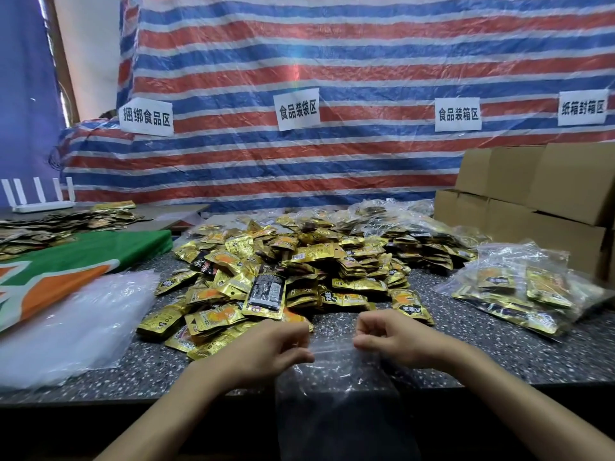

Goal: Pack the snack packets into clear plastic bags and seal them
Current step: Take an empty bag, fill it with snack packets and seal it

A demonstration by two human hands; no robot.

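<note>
Clear plastic bag [336, 390] | empty, crinkled | pinched by both hands

1 head-worn camera looks forward and down, close over the table [499, 356], toward the striped tarp [332, 61].

Four white paper signs with black Chinese characters are fixed to a striped tarp [332, 61].

- At the tarp's left edge, the first sign [145, 118]: 捆绑食品区.
- At the tarp's middle, the second sign [297, 109]: 食品装袋区.
- Right of the middle, the third sign [458, 114]: 食品装箱区.
- At the tarp's right edge, the fourth sign [582, 108]: 纸箱封箱区.

Print on the gold snack packets [299, 261] below the tarp is too small to read.
</note>
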